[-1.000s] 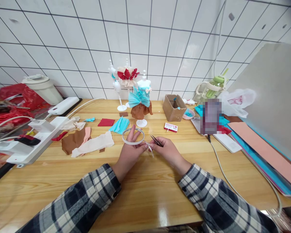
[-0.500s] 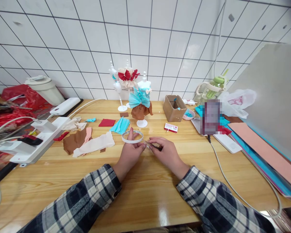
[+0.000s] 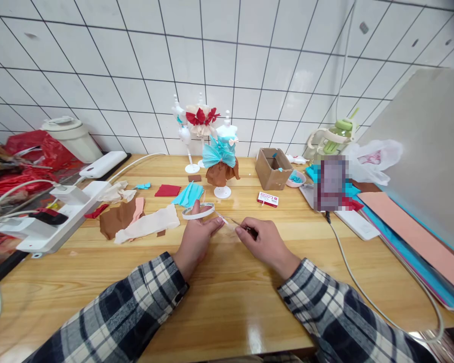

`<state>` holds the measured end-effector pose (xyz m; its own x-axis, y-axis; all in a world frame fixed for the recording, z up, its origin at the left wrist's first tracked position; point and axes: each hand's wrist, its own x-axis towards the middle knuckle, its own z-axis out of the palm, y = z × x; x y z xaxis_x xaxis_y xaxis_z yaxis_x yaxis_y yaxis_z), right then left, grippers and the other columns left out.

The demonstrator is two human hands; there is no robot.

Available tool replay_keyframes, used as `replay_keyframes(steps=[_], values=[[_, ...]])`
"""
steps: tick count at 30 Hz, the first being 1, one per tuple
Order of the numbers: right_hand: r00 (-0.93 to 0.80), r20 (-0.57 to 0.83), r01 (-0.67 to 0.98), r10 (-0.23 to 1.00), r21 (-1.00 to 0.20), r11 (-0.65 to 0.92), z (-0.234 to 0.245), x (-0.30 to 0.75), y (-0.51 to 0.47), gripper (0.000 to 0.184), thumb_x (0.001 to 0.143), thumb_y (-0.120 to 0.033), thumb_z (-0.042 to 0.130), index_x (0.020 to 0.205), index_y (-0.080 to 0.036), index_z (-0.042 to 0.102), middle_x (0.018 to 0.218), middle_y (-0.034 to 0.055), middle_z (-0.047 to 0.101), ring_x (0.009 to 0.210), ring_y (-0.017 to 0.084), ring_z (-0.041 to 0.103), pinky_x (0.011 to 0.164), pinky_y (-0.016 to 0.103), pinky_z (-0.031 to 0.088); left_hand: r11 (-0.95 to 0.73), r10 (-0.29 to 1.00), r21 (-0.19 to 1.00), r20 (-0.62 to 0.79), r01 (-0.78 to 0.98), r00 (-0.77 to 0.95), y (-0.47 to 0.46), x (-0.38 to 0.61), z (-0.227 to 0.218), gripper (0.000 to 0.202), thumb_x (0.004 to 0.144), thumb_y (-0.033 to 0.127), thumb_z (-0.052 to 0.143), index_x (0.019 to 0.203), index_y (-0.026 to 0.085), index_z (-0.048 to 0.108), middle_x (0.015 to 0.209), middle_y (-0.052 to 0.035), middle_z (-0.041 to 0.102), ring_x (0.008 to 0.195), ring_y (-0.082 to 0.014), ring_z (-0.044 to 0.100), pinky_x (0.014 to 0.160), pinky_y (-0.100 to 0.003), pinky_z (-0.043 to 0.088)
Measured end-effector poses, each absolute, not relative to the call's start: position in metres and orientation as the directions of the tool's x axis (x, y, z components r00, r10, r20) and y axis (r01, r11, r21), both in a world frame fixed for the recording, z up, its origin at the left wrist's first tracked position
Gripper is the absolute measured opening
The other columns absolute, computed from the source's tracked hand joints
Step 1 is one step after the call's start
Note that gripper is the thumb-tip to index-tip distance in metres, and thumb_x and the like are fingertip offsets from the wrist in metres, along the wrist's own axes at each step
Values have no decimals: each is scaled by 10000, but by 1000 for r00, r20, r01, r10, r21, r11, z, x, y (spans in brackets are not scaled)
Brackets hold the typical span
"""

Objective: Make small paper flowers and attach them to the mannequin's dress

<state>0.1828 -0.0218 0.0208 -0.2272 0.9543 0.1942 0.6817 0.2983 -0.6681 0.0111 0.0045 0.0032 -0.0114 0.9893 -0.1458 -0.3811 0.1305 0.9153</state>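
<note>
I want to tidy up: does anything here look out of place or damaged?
Nothing looks spilled or broken. Crumpled scraps lie scattered on the table, left of the left hand holding the tape ring. A white cable trails loosely across the table beside the right hand with scissors.

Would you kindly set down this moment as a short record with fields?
Left hand: holds a tape ring just over the table
Right hand: pinches small scissors, tips toward the ring
Between hands: a thin strip runs from the ring toward the scissors
Behind: mini mannequin in a blue and brown dress, cardboard box
Left of hands: paper scraps
</note>
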Motion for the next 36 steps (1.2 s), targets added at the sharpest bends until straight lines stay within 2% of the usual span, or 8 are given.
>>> replay_keyframes(steps=[2,4,9,15,20,25,30,36], values=[[-274,105,733,956,-621,278,22,182,-23,416,944,-473,375,709,-206,592,590,-1,577,545,134,504,537,257,314,141,988,900,-156,-412,-3,4,11,3,959,667,101,736,1448,304,219,1216,-58,570,810,-97,648,816,-281,552],[-255,72,777,964,-578,249,20,180,-23,452,969,-476,293,737,-208,573,664,22,618,602,149,527,569,262,308,157,985,894,-174,-419,-3,3,12,4,936,664,92,734,1432,314,248,1232,-53,557,811,-92,649,806,-262,556],[-257,-16,819,966,-533,210,13,178,-18,450,976,-488,260,782,-222,567,758,46,666,688,176,573,609,262,315,182,980,885,-200,-428,3,1,14,5,901,668,67,717,1410,334,281,1272,-50,513,810,-83,655,822,-274,560],[-257,-16,812,966,-546,207,10,179,-17,477,984,-486,234,785,-218,575,740,43,659,683,166,571,612,253,324,176,982,904,-188,-389,9,0,14,3,918,660,76,731,1419,316,275,1239,-53,532,782,-77,651,817,-279,557],[-258,-4,822,966,-527,217,9,177,-17,454,981,-486,259,796,-216,573,720,39,652,652,162,559,594,253,310,178,982,922,-188,-344,5,-1,15,3,971,646,99,758,1442,329,253,1349,-91,466,779,-92,653,809,-295,553],[-255,20,813,967,-537,226,8,177,-16,432,970,-497,295,837,-213,592,754,47,670,670,166,573,596,256,315,144,989,967,-148,-208,-2,-2,15,1,1008,644,162,797,1467,311,234,1434,-145,392,782,-135,673,826,-349,545],[-233,34,812,972,-543,214,5,178,-16,412,945,-527,354,882,-218,619,805,51,695,718,175,605,600,252,332,121,992,966,-125,-227,-1,-3,18,1,1057,641,147,797,1482,333,185,1458,-152,379,820,-170,690,844,-375,543],[-218,39,829,975,-519,206,6,177,-17,403,936,-527,371,867,-220,623,793,50,699,685,178,603,573,255,318,111,993,970,-115,-217,-6,-6,19,8,1080,639,132,788,1489,336,154,1478,-166,355,804,-178,696,823,-384,555]])
